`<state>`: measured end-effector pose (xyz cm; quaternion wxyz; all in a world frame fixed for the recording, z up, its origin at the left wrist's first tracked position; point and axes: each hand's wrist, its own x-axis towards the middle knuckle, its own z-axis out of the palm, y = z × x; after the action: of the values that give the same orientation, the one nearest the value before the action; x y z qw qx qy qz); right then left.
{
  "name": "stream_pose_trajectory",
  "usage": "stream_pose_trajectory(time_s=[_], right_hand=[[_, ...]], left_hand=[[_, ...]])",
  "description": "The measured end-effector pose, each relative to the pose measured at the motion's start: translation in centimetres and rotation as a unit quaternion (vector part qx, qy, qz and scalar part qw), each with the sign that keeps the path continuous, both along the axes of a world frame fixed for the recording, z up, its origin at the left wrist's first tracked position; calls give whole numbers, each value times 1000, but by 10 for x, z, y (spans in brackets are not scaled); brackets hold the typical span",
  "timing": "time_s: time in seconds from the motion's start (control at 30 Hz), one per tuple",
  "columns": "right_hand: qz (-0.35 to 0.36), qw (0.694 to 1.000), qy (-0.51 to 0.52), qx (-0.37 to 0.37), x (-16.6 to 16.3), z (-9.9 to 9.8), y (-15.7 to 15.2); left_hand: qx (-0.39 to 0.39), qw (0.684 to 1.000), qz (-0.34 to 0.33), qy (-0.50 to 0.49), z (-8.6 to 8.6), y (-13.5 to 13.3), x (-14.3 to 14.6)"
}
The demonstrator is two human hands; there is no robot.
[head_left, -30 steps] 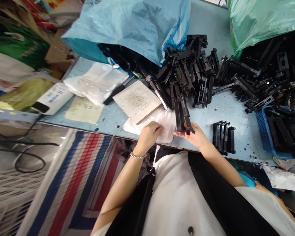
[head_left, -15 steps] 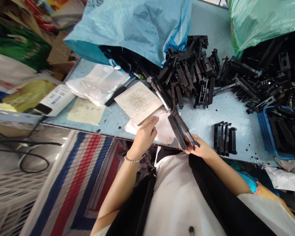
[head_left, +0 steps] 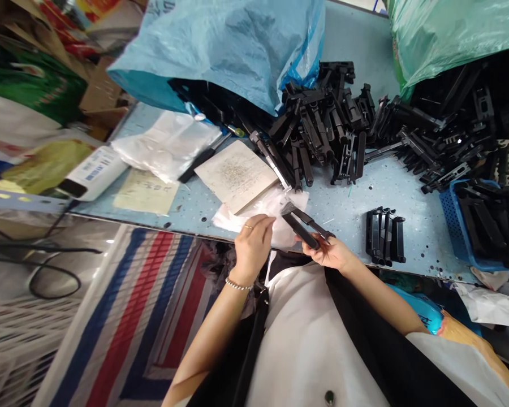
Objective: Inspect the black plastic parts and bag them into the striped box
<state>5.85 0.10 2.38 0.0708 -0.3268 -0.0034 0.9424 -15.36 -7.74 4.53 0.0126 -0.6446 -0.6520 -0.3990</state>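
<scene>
My right hand (head_left: 334,254) grips a black hinged part with two long arms (head_left: 302,229), just above the table's front edge. The arms spread apart from a joint at the far end. To the left of it, my left hand (head_left: 254,243) has its thumb and fingertips pinched together, apart from the part. Whatever sits in that pinch is too small to make out. Beyond the left hand lies a pale square board (head_left: 236,174) with many tiny bits scattered on it. White plastic sheeting (head_left: 280,226) lies under and beside the board.
Heaps of similar black parts (head_left: 322,124) spill from a blue bag (head_left: 233,51) and a green bag (head_left: 458,39). Several parts stand in a row (head_left: 385,236) at right, near a blue basket (head_left: 453,220). A screwdriver (head_left: 206,156) and clear bags (head_left: 165,144) lie left.
My left hand has moved from the board's edge toward the right and nearer my body, its fingers now pinched. The black part has turned and shifted slightly in my right hand.
</scene>
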Motion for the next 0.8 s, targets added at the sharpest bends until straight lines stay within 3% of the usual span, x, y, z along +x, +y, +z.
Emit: stream_pose_trajectory(time_s=[0.13,0.23,0.33,0.4,0.47,0.5,0.53,0.6,0.7,0.73,0.8], right_hand=[[-26,987,-55,146,-4,-2,-8],[-30,957,-90,274,-5,6,-13],[-31,873,-175,455,-1,20,-16],[-32,783,-253,568,3,27,-19],[-31,717,-303,627,7,29,-21],[-25,701,-313,641,8,28,-23],[-20,699,-312,643,9,27,-25],[-16,725,-284,627,9,28,-30],[43,760,-162,628,17,42,-34],[85,749,-119,646,23,50,-32],[168,682,-111,703,44,66,-23]], left_hand=[[8,984,-171,-48,10,-7,21],[-22,970,-223,-91,17,-14,30],[-54,961,-246,-113,17,-18,29],[-73,949,-285,-116,15,-18,29],[-102,934,-328,-98,13,-17,33],[-118,929,-343,-79,13,-16,36],[-129,927,-348,-58,14,-15,39],[-133,929,-345,-24,22,-15,43],[-112,940,-322,-26,50,-27,30],[-113,945,-306,-40,63,-35,19],[-157,949,-263,-74,84,-54,-11]])
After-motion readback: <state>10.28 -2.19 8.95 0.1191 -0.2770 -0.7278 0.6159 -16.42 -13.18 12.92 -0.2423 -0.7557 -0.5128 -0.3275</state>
